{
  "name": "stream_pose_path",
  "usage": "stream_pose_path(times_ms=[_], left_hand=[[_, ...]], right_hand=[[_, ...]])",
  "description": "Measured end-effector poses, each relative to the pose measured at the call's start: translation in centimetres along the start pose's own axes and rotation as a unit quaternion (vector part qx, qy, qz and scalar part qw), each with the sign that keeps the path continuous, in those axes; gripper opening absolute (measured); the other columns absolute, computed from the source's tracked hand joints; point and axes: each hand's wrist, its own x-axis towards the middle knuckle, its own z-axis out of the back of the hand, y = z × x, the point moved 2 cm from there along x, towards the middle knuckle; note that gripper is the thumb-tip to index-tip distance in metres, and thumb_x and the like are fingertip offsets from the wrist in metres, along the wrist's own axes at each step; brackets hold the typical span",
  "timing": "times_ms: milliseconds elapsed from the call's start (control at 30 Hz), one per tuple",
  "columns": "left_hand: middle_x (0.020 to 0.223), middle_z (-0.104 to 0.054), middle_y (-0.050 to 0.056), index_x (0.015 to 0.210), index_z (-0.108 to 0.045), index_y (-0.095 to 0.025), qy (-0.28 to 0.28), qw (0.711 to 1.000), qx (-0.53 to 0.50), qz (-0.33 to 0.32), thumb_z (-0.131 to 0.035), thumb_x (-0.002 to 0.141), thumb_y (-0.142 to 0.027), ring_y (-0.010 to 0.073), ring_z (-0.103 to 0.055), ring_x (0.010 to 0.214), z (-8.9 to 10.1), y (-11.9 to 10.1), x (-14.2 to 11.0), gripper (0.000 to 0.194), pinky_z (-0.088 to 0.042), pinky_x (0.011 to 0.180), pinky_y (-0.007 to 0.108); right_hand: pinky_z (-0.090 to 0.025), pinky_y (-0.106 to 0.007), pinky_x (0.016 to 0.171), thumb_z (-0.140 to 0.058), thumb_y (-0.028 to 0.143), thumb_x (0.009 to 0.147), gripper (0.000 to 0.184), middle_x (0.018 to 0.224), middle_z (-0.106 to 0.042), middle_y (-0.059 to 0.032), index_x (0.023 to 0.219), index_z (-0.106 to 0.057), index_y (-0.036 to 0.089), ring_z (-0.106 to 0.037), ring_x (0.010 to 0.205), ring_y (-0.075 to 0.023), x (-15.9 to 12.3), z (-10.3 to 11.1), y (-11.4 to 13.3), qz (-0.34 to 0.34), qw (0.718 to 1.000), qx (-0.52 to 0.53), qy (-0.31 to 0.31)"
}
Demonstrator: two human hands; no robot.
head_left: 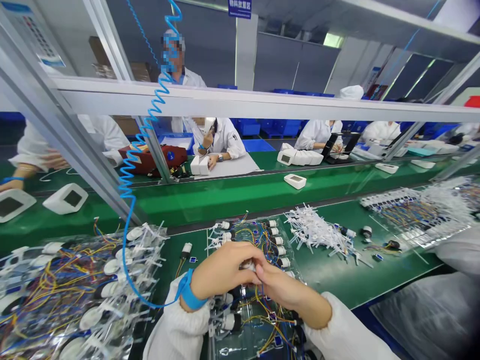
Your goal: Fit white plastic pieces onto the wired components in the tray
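My left hand and my right hand meet at the middle of the green bench, fingers curled around a small white part that they mostly hide. Beneath them lies a clear plastic sheet of wired components with yellow, blue and red leads. A blue antistatic wrist strap circles my left wrist, and its coiled blue cord rises to the upper left. A heap of white cable-tied parts sits just beyond my right hand.
Bagged wired assemblies fill the bench at left, and more lie at far right. An aluminium rail crosses the view. Beyond it, co-workers in white coats sit along a green conveyor belt carrying white devices, with blue bins behind.
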Motion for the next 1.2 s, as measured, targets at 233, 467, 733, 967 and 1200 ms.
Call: stream_pose_path(times_ms=[233, 467, 733, 967, 1200], left_hand=[[0.125, -0.068, 0.005, 0.116, -0.067, -0.024, -0.017, 1.000, -0.011, -0.010, -0.080, 0.082, -0.016, 0.0221, -0.063, 0.116, -0.6, -0.2, 0.6, 0.038, -0.048, 0.102, 0.032], [0.135, -0.061, 0.008, 0.127, -0.058, -0.028, -0.133, 0.990, 0.033, 0.020, -0.066, 0.095, -0.033, 0.0262, -0.058, 0.126, 3.1, 2.1, -2.0, 0.034, -0.047, 0.107, 0.040], [0.126, -0.066, 0.007, 0.119, -0.063, -0.026, -0.117, 0.991, 0.045, 0.049, -0.063, 0.095, -0.035, 0.0253, -0.063, 0.119, 4.2, 3.0, -2.6, 0.026, -0.050, 0.103, 0.037], [0.124, -0.068, 0.008, 0.117, -0.065, -0.024, -0.082, 0.992, 0.057, 0.076, -0.061, 0.095, -0.036, 0.0265, -0.064, 0.116, 4.2, 2.8, -2.7, 0.026, -0.050, 0.102, 0.038], [0.119, -0.070, 0.007, 0.116, -0.065, -0.024, -0.074, 0.992, 0.057, 0.086, -0.061, 0.096, -0.038, 0.0254, -0.065, 0.112, 4.3, 3.1, -2.8, 0.024, -0.051, 0.098, 0.037]], right_hand=[[-0.046, -0.032, 0.080, -0.082, 0.061, 0.083, 0.055, 0.094, -0.062, -0.0023, 0.120, -0.067, 0.025, -0.056, 0.083, -0.0187, -1.1, 0.6, 0.1, 0.061, 0.994, 0.043, -0.077], [-0.052, -0.029, 0.068, -0.087, 0.048, 0.080, 0.041, 0.087, -0.065, -0.0008, 0.106, -0.070, 0.022, -0.060, 0.076, -0.0177, -5.4, 13.0, 4.8, 0.202, 0.925, 0.083, -0.312], [-0.059, -0.030, 0.066, -0.062, 0.033, 0.105, 0.020, 0.101, -0.067, -0.0048, 0.113, -0.064, 0.015, -0.068, 0.079, -0.0176, -8.2, 24.1, 9.7, 0.204, 0.842, 0.085, -0.492], [-0.061, -0.031, 0.069, -0.063, 0.028, 0.104, 0.017, 0.103, -0.067, -0.0054, 0.114, -0.064, 0.014, -0.069, 0.082, -0.0176, -6.7, 25.5, 10.1, 0.148, 0.840, 0.082, -0.516], [-0.056, -0.024, 0.056, -0.063, 0.030, 0.105, 0.018, 0.095, -0.066, -0.0029, 0.113, -0.064, 0.014, -0.065, 0.069, -0.0136, -6.8, 26.4, 10.1, 0.121, 0.825, 0.071, -0.547]])
